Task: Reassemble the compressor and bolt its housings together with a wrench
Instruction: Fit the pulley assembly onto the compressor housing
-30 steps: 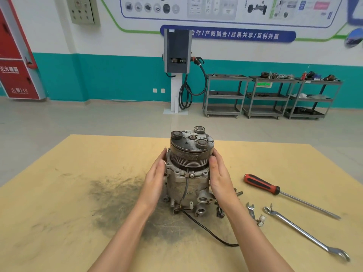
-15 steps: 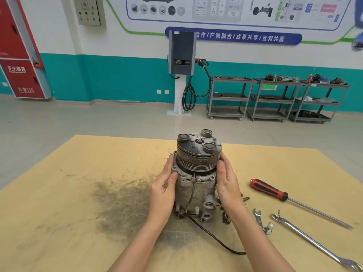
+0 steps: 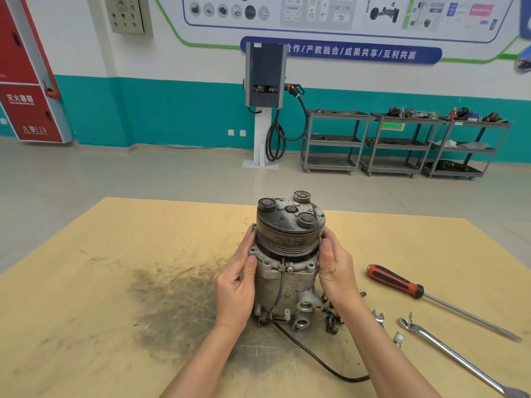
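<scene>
The blue wall banner (image 3: 342, 51) reads "合作/产教融合/成果共享/互利共赢"; the red cabinet (image 3: 31, 110) shows "火警119".

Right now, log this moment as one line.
compressor upright on table | left hand, right hand grip its sides | wrench untouched

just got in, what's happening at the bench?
A person has both hands on a compressor standing upright on the table, pulley end up. The left hand and right hand grip its sides at the flange below the pulley. No tool is in hand: the long wrench, a small wrench and a screwdriver lie to the right. A few loose bolts sit by the base.
</scene>
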Motion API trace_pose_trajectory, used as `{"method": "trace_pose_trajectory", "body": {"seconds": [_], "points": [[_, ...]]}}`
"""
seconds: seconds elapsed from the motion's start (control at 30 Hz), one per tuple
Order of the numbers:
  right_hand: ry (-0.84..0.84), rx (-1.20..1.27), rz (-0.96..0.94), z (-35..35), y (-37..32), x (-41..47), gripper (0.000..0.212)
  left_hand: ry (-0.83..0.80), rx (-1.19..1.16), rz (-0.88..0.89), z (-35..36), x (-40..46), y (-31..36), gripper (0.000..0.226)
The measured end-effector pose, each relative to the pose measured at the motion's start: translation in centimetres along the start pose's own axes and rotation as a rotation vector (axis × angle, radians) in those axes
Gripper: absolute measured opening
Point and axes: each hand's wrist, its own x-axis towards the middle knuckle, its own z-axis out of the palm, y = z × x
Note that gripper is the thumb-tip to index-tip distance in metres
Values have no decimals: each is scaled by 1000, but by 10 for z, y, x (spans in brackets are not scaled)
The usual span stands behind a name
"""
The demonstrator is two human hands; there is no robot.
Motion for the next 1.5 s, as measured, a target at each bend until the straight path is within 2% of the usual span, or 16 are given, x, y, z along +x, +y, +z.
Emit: {"method": "trace_pose_trajectory", "body": {"seconds": [0.03, 0.13, 0.17, 0.43, 0.5, 0.6, 0.7, 0.83, 0.9, 1.03, 1.17, 1.3, 1.4, 1.5], "points": [[5, -9, -4, 0, 0, 1, 100, 1, 4, 11, 0, 0, 0, 37], [11, -27, -8, 0, 5, 3, 69, 7, 9, 36, -1, 1, -2, 36], [9, -39, -6, 0, 6, 3, 66, 7, 22, 47, -1, 1, -2, 36], [-1, -86, -13, -2, 10, 6, 70, -10, 45, 68, -3, 2, -4, 39], [-15, -83, -18, -3, 9, 6, 73, -38, -5, 10, -5, 3, -4, 40], [-30, -53, -38, -4, 4, 5, 91, -53, -143, -217, -9, 8, 1, 60], [-32, -19, -27, -3, 2, 2, 83, -122, -114, -407, -8, 22, 9, 45], [-4, 11, -33, 1, 4, 0, 74, -208, -22, -446, -6, 39, 15, 55], [17, 14, -33, 2, 5, -1, 77, -207, -31, -467, -3, 43, 16, 43], [12, 25, -28, 2, 8, -1, 76, -131, -135, -530, 0, 46, 15, 33], [8, 40, -52, 1, 7, 0, 99, -64, -274, -621, -2, 55, 11, 22], [7, 40, -60, 2, 8, 0, 101, -16, -409, -747, -5, 63, 8, 11], [13, 44, -52, 2, 9, -1, 101, -22, -534, -821, -5, 66, 7, 20], [9, 44, -46, 2, 7, -1, 101, -73, -506, -865, -7, 71, 7, 11]]}}
